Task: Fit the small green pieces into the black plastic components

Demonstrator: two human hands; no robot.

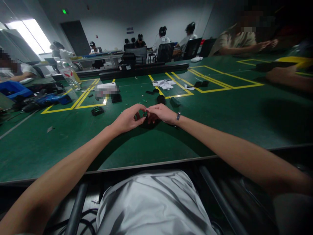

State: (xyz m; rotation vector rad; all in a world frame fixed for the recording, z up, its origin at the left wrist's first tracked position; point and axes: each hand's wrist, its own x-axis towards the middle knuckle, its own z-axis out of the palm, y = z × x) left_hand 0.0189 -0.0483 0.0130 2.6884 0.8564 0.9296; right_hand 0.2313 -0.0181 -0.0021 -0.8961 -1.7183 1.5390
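Just above the green tabletop, my left hand [130,118] and my right hand [160,113] meet at their fingertips. Thumb and fingers of the left curl into a ring and pinch a small, dark green piece [145,114], too small to name for certain. Right-hand fingers are bent against the same spot; their tips are partly hidden, and I cannot make out what they hold. Beyond the hands lie a small black block [160,99] and a dark, flat piece [174,102]. A black part with green bits [97,111] rests to the left.
The green table [73,147] carries yellow tape lines. Farther off are a white box-shaped thing [106,88], crumpled white paper [165,85], a plastic bottle [68,74] and blue-and-black tools [46,100]. Another person's arm [290,77] reaches in at the right.
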